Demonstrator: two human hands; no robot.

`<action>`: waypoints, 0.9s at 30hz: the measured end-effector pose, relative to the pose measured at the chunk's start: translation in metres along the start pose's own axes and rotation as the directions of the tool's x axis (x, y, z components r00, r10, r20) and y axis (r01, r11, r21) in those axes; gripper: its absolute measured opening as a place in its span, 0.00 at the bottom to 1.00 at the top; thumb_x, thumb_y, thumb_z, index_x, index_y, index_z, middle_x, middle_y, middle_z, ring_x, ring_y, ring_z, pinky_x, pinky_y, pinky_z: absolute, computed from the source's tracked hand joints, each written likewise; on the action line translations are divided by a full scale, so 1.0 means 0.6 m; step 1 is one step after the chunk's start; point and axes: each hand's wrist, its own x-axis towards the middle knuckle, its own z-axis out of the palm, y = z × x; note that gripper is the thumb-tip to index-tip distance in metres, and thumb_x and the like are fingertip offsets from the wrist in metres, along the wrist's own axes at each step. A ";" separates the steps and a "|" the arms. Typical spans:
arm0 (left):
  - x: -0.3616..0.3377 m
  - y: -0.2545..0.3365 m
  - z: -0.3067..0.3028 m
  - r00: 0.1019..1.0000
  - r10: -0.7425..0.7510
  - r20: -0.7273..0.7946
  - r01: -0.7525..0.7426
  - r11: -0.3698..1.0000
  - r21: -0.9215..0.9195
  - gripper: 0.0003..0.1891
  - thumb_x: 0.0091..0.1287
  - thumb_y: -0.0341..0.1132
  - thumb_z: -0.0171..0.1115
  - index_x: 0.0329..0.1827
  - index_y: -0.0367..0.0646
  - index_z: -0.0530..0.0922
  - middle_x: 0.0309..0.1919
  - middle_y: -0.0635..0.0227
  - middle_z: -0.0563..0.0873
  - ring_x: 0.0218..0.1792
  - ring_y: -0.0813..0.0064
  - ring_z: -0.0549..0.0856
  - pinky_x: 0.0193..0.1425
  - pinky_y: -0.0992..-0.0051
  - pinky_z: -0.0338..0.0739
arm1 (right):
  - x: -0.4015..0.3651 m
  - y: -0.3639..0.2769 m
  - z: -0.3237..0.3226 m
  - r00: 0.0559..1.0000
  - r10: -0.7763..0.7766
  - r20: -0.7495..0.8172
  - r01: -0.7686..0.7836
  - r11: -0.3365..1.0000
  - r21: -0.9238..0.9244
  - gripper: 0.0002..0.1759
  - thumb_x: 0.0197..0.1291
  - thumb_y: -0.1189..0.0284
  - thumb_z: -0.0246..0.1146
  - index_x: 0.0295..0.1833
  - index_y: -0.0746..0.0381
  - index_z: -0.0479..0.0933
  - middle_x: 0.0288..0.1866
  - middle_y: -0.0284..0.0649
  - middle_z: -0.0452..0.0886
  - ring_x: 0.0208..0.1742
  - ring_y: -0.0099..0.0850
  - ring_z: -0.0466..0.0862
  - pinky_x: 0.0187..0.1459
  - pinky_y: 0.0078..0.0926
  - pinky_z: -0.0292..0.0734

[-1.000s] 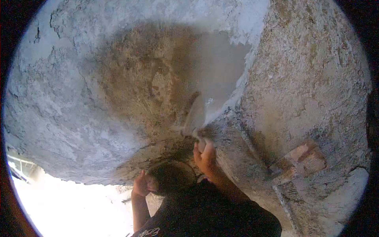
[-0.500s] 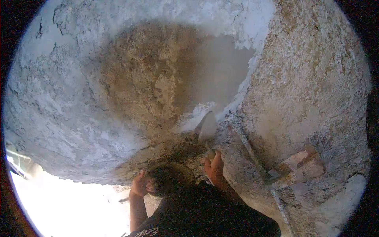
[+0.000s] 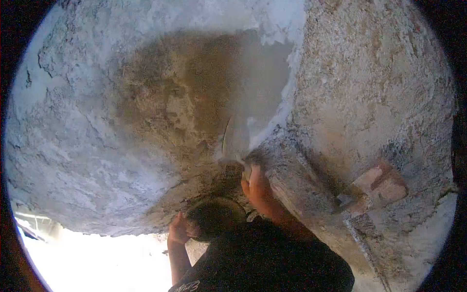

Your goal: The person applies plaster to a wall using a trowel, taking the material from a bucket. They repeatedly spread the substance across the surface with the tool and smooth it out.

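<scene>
My right hand [image 3: 258,191] is closed around the handle of a trowel [image 3: 237,138]. The trowel's blade points up and lies against or very near the wall, at the lower edge of a smooth grey patch of wet plaster [image 3: 265,80]. Lower and to the left, my left hand [image 3: 179,228] grips the side of a dark round bowl [image 3: 216,219], held close to my chest. Its contents are too dark to make out.
The rough wall [image 3: 355,82] curves around the view, with pale plaster [image 3: 92,121] on the left. A brick-coloured patch [image 3: 384,187] and a thin pipe or rod [image 3: 362,243] are at the lower right. Bright light fills the lower left.
My right hand has moved the trowel up and left along the wall, and its blade has turned more upright. The bowl and my left hand have shifted slightly right in view.
</scene>
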 end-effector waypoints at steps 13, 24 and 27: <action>0.003 -0.004 0.006 0.997 -0.065 0.045 0.059 0.991 0.120 0.23 0.59 0.59 0.44 0.36 0.48 0.71 0.12 0.69 0.68 0.13 0.73 0.64 0.17 0.74 0.56 | 0.084 -0.033 -0.106 0.945 0.124 -0.302 -0.106 0.992 0.075 0.23 0.53 0.70 0.57 0.50 0.73 0.60 0.32 0.51 0.72 0.30 0.45 0.76 0.30 0.35 0.70; -0.008 -0.011 -0.023 0.996 0.088 -0.035 -0.081 0.983 0.164 0.27 0.59 0.59 0.44 0.37 0.40 0.73 0.18 0.68 0.76 0.15 0.73 0.70 0.17 0.75 0.61 | -0.067 0.018 -0.048 0.981 0.175 0.086 -0.179 0.983 0.047 0.28 0.50 0.68 0.60 0.51 0.73 0.59 0.27 0.53 0.73 0.24 0.48 0.75 0.26 0.39 0.70; -0.006 -0.004 -0.014 0.997 -0.046 0.064 0.049 0.998 -0.042 0.26 0.59 0.58 0.44 0.39 0.40 0.73 0.19 0.68 0.76 0.16 0.72 0.71 0.17 0.75 0.62 | -0.047 0.002 -0.053 0.981 0.181 -0.072 -0.177 0.983 0.056 0.25 0.52 0.68 0.59 0.50 0.71 0.60 0.29 0.52 0.73 0.27 0.46 0.75 0.29 0.37 0.70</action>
